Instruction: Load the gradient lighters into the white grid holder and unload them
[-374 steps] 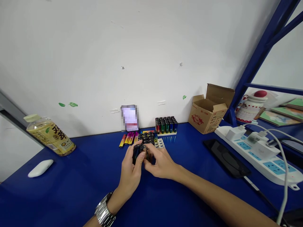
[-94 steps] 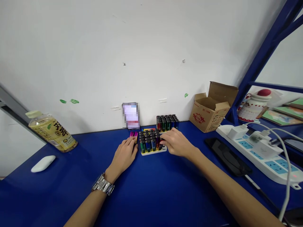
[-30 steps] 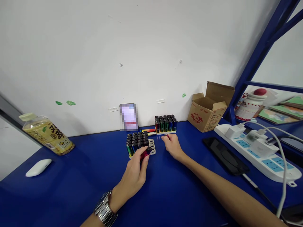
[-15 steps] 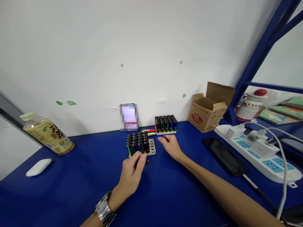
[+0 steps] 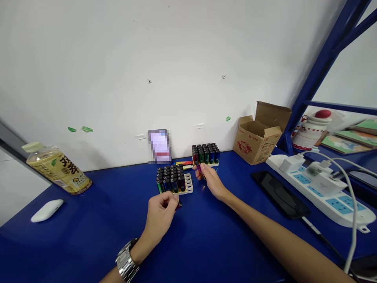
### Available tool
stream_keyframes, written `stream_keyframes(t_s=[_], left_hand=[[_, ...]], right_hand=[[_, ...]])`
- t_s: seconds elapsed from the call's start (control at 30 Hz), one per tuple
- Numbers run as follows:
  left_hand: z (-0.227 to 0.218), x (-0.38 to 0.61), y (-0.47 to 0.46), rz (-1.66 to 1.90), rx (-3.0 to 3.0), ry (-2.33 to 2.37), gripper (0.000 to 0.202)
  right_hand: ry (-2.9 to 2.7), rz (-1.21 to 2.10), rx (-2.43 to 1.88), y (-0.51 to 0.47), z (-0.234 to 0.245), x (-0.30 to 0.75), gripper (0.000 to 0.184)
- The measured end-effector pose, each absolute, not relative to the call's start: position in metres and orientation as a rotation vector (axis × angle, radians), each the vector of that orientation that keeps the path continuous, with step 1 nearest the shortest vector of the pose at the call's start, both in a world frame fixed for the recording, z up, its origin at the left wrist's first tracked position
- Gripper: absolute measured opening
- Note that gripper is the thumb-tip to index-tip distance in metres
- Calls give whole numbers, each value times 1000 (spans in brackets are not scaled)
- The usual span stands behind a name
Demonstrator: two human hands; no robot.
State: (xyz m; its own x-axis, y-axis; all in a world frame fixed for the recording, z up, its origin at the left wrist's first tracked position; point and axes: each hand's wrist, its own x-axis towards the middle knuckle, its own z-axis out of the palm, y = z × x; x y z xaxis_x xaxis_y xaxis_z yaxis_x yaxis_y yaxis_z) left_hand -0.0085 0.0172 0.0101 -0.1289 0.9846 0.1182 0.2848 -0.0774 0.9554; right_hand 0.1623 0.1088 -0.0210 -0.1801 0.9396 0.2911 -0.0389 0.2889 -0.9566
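Note:
My left hand [image 5: 163, 212], a silver watch [image 5: 127, 260] on its wrist, is closed around a dark lighter [image 5: 179, 205]; only one end shows past the fingers. Just beyond it is a white slotted rack [image 5: 189, 184] in which several dark-topped lighters [image 5: 171, 179] stand upright. Its right-hand column of oval slots holds nothing. To the right, my right hand [image 5: 210, 179] pinches a purple-red lighter [image 5: 199, 168], held upright above the table. Behind that hand is a second rack of upright lighters [image 5: 207, 155], red, green and blue, against the wall.
Loose red and yellow pieces [image 5: 183, 164] lie between the racks, near a blurred phone [image 5: 159, 146] leaning on the wall. An open cardboard box [image 5: 253, 141], a black phone [image 5: 281, 194] and a power strip [image 5: 324, 192] are rightward. A bottle [image 5: 60, 169] and white case [image 5: 47, 210] are left.
My right hand has tipped its lighter more upright and raised it slightly. My left hand has shifted a little left and down, and more of its lighter shows.

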Motion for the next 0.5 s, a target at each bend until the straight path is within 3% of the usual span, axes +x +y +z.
stream_keyframes(t_s=[0.5], left_hand=[[4,-11,19,1207,1533,1407,42]], right_hand=[[-1480,1033,-845,118,-19,157,29]])
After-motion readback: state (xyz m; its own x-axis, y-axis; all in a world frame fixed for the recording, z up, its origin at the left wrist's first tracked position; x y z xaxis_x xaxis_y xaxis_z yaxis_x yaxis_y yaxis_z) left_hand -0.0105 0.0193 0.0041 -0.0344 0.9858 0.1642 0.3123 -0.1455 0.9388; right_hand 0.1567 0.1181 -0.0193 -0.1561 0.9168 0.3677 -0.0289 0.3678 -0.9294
